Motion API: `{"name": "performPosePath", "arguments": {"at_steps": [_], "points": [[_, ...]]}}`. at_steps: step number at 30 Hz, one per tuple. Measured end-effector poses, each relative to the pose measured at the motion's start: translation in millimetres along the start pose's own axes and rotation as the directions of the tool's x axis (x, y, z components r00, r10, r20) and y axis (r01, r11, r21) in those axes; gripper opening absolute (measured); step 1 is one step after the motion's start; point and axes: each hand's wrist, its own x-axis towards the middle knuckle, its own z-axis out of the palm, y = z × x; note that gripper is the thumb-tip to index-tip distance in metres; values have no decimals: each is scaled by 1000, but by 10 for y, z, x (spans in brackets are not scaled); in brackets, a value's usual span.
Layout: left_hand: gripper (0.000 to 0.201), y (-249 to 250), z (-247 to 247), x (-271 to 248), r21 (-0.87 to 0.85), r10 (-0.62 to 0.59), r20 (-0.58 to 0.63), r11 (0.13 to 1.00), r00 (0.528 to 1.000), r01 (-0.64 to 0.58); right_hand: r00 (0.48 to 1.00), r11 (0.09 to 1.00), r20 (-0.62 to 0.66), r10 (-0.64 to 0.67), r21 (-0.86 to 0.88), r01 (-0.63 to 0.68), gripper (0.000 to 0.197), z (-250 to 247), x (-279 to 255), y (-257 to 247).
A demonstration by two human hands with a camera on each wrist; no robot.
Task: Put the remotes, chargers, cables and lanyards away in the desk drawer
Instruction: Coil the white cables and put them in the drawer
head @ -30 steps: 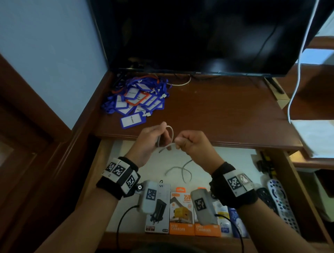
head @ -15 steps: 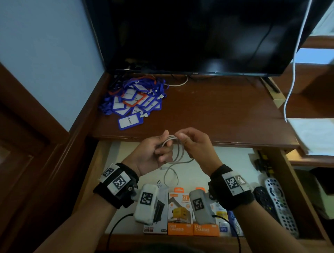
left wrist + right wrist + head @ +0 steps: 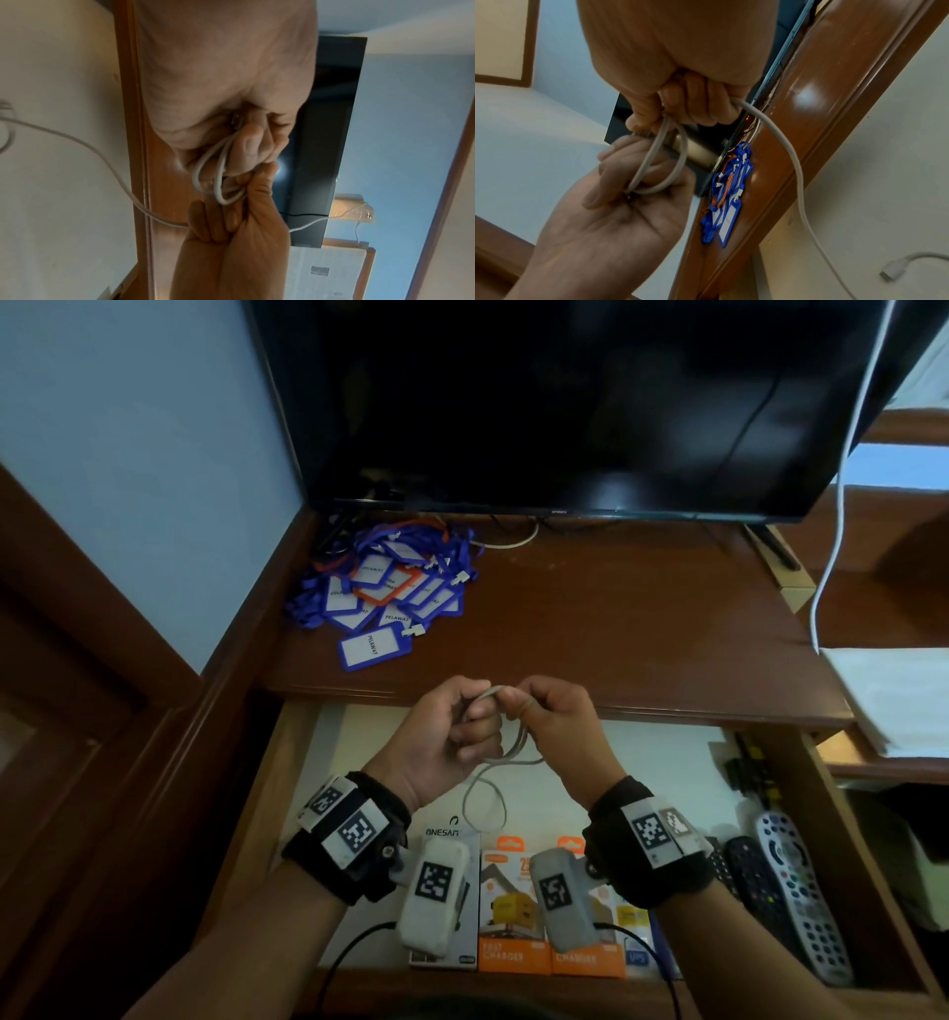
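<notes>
One white cable (image 3: pixel 494 765), two hands: left hand (image 3: pixel 445 743) and right hand (image 3: pixel 557 730) both curl tight on its coils above the open drawer (image 3: pixel 657 762), three charger boxes (image 3: pixel 513 911) below.

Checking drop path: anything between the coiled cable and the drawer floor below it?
Nothing visible. The white cable is held by both hands over the open drawer; bare liner lies beneath, with charger boxes nearer the front and remotes at right.

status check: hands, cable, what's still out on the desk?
Left hand grips the coiled loops of the white cable; right hand pinches it, loose tail hanging over the open drawer. Lanyards lie piled on the desktop. Nothing blocking.
</notes>
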Motion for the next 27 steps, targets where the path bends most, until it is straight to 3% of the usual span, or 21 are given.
{"name": "performPosePath", "arguments": {"at_steps": [5,8,12,17,21,24,27], "points": [[37,94,-53,-50,-160,49,35,986,998,-43,1000,991,22,11,130,-14,21,9,3,14],[35,217,-132,-115,-251,136,-8,959,991,-134,997,979,22,72,190,-75,18,-92,-35,132],[33,421,-259,-179,-226,281,-63,931,958,-288,986,964,-33,161,219,-150,23,-250,-67,329],[36,582,-295,-193,-122,394,-151,902,906,-413,982,981,-126,139,154,-119,26,-292,-32,379],[35,583,-247,-119,60,483,-241,873,842,-484,990,983,64,123,-147,-112,24,-142,-39,229],[33,565,-206,-80,243,532,-277,844,800,-477,948,948,269,172,-307,-85,20,-21,-51,99],[34,520,-161,-60,408,561,-275,804,781,-433,899,941,406,166,-337,-22,18,47,-56,-30]]}}
